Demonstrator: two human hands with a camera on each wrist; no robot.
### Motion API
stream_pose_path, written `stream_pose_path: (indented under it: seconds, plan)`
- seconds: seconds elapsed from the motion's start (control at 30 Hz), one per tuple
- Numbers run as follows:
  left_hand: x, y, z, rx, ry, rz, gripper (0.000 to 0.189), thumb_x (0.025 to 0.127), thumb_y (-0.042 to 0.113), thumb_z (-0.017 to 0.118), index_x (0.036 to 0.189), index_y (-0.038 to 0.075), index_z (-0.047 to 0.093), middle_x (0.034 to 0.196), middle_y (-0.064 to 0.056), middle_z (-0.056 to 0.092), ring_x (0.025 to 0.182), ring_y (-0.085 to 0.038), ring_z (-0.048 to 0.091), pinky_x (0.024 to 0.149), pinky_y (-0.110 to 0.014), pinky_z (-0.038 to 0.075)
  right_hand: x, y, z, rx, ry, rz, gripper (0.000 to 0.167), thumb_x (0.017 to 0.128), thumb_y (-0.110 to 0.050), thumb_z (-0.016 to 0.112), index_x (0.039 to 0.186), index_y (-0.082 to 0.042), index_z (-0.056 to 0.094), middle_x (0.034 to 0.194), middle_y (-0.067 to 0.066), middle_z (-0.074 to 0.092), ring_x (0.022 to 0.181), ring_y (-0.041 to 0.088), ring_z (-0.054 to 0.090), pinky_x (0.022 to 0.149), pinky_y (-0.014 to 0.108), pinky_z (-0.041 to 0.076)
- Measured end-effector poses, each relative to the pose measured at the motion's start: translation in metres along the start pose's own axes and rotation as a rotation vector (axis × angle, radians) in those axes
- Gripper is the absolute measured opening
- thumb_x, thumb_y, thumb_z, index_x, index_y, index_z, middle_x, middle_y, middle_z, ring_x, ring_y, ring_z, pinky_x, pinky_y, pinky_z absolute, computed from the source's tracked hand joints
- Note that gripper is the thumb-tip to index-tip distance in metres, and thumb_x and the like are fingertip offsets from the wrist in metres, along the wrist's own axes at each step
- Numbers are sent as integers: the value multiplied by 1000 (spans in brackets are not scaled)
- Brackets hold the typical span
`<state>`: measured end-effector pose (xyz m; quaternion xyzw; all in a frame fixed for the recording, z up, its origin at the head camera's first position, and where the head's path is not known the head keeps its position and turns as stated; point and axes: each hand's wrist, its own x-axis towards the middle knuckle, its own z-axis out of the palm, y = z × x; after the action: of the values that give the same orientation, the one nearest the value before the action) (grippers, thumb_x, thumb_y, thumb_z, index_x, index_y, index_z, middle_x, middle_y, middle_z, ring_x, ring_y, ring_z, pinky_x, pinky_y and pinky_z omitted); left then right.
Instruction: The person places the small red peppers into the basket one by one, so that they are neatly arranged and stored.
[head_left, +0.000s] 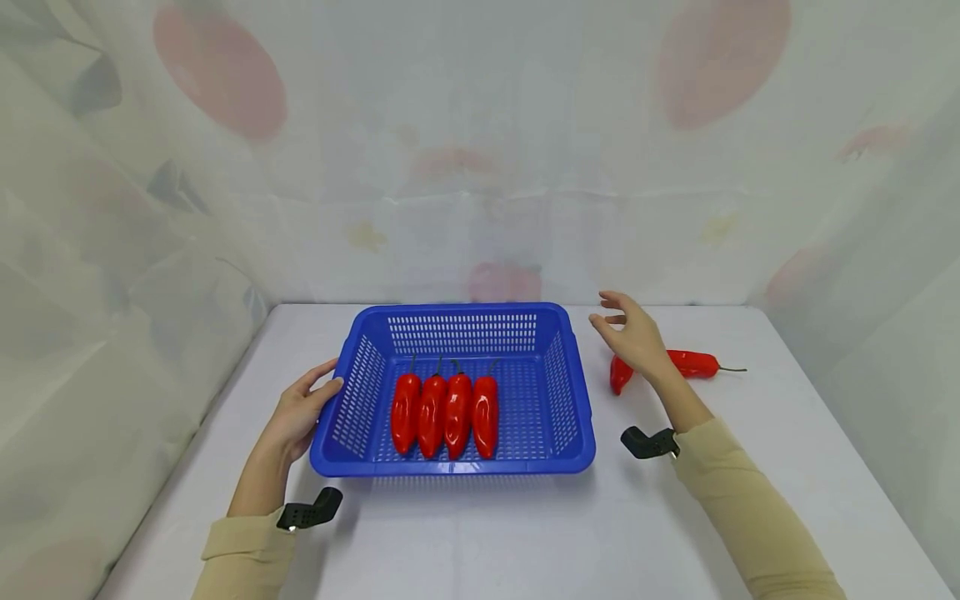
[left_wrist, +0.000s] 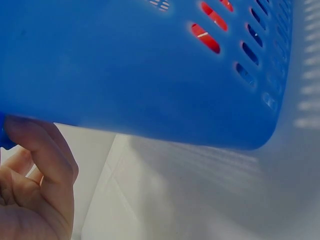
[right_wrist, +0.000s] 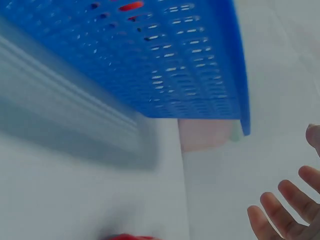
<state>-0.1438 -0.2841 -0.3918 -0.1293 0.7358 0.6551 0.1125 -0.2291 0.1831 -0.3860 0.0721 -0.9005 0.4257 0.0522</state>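
Note:
My left hand point(head_left: 294, 417) grips the left rim of a blue plastic basket point(head_left: 453, 468), thumb on the rim and fingers against its outside. In the left wrist view, curled fingers point(left_wrist: 52, 155) meet the basket's edge. Several glossy red peppers point(head_left: 406, 414) lie side by side in the basket, green stems toward the back. My right hand point(head_left: 633, 337) hangs in the air right of the basket, fingers apart and holding nothing. Beyond its wrist lies a red pepper point(head_left: 693, 364) with a long stem. More red pepper point(head_left: 620, 377) shows left of the wrist, partly hidden by the hand.
Under everything is a white tabletop point(head_left: 480, 542). A pale sheet with faded red patches point(head_left: 450, 250) hangs along the back edge, and similar sheeting point(head_left: 97, 333) closes off the sides. Each wrist carries a black camera mount point(head_left: 311, 510). The basket casts a shadow on the table.

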Motion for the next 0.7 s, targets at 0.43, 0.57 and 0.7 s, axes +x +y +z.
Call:
stream_pose_path:
  seconds: [0.43,0.57,0.7]
  plan:
    - [-1,0,-1,-7,-10,-1,60,95,28,51,147,17,24,97,-3,64,83,-18,67,71,-38,55,-12,40,4,-34,169,131,57,91,-31,56,137,-3,38,131,23,47,107,38,54,88,48,47]
    - [-1,1,0,-9,-9,2,59,95,27,51,147,17,24,96,-2,65,83,-18,67,71,-38,55,-17,45,5,-70,162,189,59,91,-35,53,138,-2,37,130,25,46,102,37,55,86,48,48]
    - [-2,1,1,-11,-9,1,59,95,27,51,147,16,24,94,-1,65,82,-17,67,70,-37,55,-21,50,6,-93,147,246,60,91,-36,52,138,-1,36,131,26,45,101,38,53,84,49,48]
